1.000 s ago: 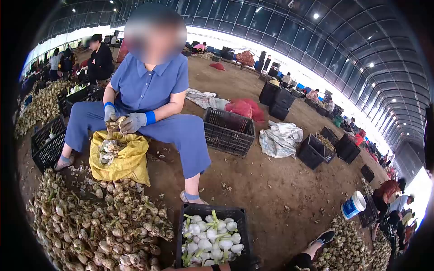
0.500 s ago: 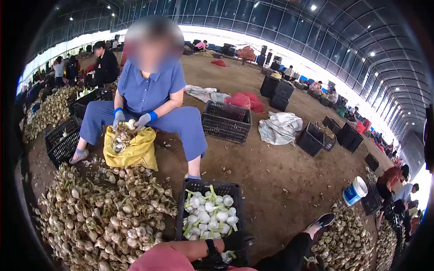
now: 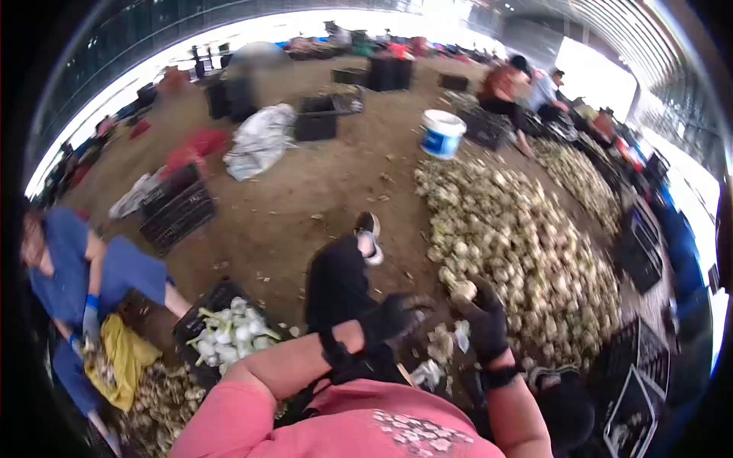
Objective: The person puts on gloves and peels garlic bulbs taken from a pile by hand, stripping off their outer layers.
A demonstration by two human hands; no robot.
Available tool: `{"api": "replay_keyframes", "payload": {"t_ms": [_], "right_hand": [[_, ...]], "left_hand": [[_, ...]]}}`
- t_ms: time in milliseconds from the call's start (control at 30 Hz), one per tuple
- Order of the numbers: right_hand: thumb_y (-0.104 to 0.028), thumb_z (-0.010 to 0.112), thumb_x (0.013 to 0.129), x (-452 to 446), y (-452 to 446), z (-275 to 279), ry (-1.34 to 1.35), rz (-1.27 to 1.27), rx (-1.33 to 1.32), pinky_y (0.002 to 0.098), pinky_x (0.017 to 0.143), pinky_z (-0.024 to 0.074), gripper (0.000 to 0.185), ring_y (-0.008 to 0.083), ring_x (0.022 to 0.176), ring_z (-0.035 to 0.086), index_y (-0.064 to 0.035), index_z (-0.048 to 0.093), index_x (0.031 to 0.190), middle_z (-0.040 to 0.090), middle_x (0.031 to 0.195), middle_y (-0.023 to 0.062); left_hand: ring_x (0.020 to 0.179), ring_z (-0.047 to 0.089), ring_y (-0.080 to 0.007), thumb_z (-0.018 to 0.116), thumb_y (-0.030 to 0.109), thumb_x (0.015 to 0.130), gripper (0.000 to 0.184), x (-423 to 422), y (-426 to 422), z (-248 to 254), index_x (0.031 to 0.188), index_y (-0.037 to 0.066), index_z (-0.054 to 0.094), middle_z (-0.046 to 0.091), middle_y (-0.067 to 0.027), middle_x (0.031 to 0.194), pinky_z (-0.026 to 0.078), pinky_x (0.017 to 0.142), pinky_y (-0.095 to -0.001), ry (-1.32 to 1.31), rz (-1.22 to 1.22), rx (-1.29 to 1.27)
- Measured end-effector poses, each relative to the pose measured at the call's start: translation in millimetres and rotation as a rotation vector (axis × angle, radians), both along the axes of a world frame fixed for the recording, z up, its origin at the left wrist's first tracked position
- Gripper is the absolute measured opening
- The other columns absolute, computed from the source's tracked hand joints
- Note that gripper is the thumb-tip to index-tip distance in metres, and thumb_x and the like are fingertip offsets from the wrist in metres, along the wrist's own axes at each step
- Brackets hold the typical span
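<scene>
My right hand (image 3: 486, 324), in a dark glove, grips a garlic bulb (image 3: 463, 291) at the near edge of a large heap of unpeeled garlic (image 3: 519, 252). My left hand (image 3: 391, 317), also dark-gloved, is held in front of my body with its fingers curved and apart. Nothing shows in it, though motion blurs it slightly. Beyond my left forearm stands a black crate (image 3: 191, 328) with cleaned white garlic bulbs (image 3: 240, 327) in it. Loose skins and scraps (image 3: 440, 343) lie between my hands, near my legs.
At the left a person in blue (image 3: 69, 252) sits by a yellow sack (image 3: 126, 355) and another garlic heap (image 3: 164, 404). A white-and-blue bucket (image 3: 441, 136) stands behind the right heap. Black crates (image 3: 630, 412) are at my right; a white sack (image 3: 261, 141) lies farther off.
My view has swung right, from the seated person and white-garlic crate to the right-hand heap. My left hand has come away from that crate. My right hand now shows, holding a garlic bulb.
</scene>
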State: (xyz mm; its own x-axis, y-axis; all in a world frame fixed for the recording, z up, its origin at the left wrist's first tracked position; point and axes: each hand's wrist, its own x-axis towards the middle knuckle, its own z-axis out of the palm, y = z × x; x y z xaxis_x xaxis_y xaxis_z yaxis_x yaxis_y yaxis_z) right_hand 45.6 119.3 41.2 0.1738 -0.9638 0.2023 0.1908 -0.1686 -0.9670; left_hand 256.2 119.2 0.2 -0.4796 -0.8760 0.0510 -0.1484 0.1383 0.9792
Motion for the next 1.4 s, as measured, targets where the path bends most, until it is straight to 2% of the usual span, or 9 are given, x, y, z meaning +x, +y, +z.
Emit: {"api": "replay_keyframes", "payload": {"t_ms": [67, 133, 300, 367, 533, 833, 933, 1167, 1400], "right_hand": [[0.000, 0.067, 0.083, -6, 3, 0, 0.050, -0.056, -0.031, 0.0254, 0.074, 0.0507, 0.044, 0.0105, 0.089, 0.060, -0.0013, 0.050, 0.123, 0.062, 0.100, 0.0039], [0.005, 0.067, 0.081, -18, 4, 0, 0.043, -0.065, 0.093, 0.0270, 0.078, 0.0520, 0.049, 0.0111, 0.093, 0.060, -0.0013, 0.048, 0.126, 0.062, 0.107, 0.0046], [0.007, 0.068, 0.079, -41, -8, -43, -0.080, -0.144, 0.103, 0.0285, 0.084, 0.0517, 0.051, 0.0134, 0.099, 0.060, -0.0011, 0.049, 0.126, 0.060, 0.114, 0.0058], [0.005, 0.069, 0.079, -50, -9, -56, 0.235, -0.223, 0.015, 0.0289, 0.088, 0.0502, 0.049, 0.0147, 0.108, 0.057, -0.0023, 0.051, 0.125, 0.060, 0.118, 0.0079], [-0.001, 0.074, 0.071, -60, -5, -67, 0.645, -0.392, -0.303, 0.0348, 0.091, 0.0488, 0.046, 0.0262, 0.112, 0.059, -0.0051, 0.062, 0.114, 0.063, 0.117, 0.0144], [-0.001, 0.072, 0.069, -79, 2, -93, 0.453, -0.486, -0.050, 0.0389, 0.094, 0.0478, 0.045, 0.0322, 0.111, 0.059, -0.0039, 0.061, 0.112, 0.061, 0.120, 0.0165], [-0.005, 0.075, 0.071, -84, 9, -85, 0.651, -0.455, -0.184, 0.0387, 0.092, 0.0485, 0.046, 0.0331, 0.110, 0.059, -0.0040, 0.059, 0.114, 0.060, 0.118, 0.0173], [-0.010, 0.079, 0.069, -80, 36, -98, 0.552, -0.531, 0.013, 0.0382, 0.091, 0.0494, 0.049, 0.0332, 0.107, 0.061, -0.0045, 0.060, 0.114, 0.063, 0.115, 0.0169], [-0.006, 0.076, 0.073, -93, 56, -95, 0.466, -0.665, -0.109, 0.0356, 0.088, 0.0503, 0.045, 0.0299, 0.107, 0.062, -0.0035, 0.060, 0.115, 0.063, 0.116, 0.0168]], "left_hand": [[0.085, 0.061, -0.0093, 0.051, 0.004, 0.094, 0.030, -24, 3, 9, 0.123, 0.002, 0.055, 0.064, -0.0054, 0.105, 0.051, 0.073, -0.0245, -0.163, -0.067, 0.218], [0.080, 0.061, -0.0087, 0.050, 0.007, 0.095, 0.030, -43, -8, -3, 0.124, 0.003, 0.054, 0.064, -0.0043, 0.101, 0.051, 0.069, -0.0240, 0.370, 0.036, 0.335], [0.066, 0.052, -0.0055, 0.048, 0.013, 0.096, 0.026, -87, -21, -14, 0.119, 0.003, 0.054, 0.061, 0.0006, 0.089, 0.043, 0.060, -0.0203, 0.544, 0.127, 0.553], [0.064, 0.051, -0.0049, 0.048, 0.017, 0.097, 0.021, -98, -32, -30, 0.112, 0.005, 0.057, 0.060, 0.0020, 0.087, 0.040, 0.057, -0.0197, 0.695, 0.095, 0.538], [0.068, 0.052, -0.0026, 0.051, 0.017, 0.097, 0.015, -117, -46, -29, 0.107, 0.009, 0.059, 0.060, 0.0038, 0.085, 0.043, 0.060, -0.0187, 0.262, 0.133, 0.498], [0.099, 0.059, -0.0121, 0.047, 0.016, 0.097, 0.029, -123, -62, -64, 0.125, 0.009, 0.051, 0.061, -0.0072, 0.112, 0.049, 0.083, -0.0282, 0.500, -0.184, 0.682], [0.072, 0.055, -0.0060, 0.051, 0.018, 0.097, 0.017, -131, -60, -66, 0.109, 0.007, 0.058, 0.062, 0.0006, 0.088, 0.045, 0.064, -0.0209, 0.484, -0.145, 0.723], [0.060, 0.050, -0.0032, 0.051, 0.017, 0.097, 0.017, -139, -50, -56, 0.112, 0.011, 0.055, 0.058, 0.0051, 0.079, 0.037, 0.052, -0.0171, 0.395, -0.231, 0.681], [0.086, 0.057, -0.0107, 0.054, 0.012, 0.093, 0.030, -150, -28, -35, 0.122, 0.007, 0.049, 0.058, -0.0022, 0.102, 0.050, 0.077, -0.0264, 0.523, -0.331, 0.731]]}}
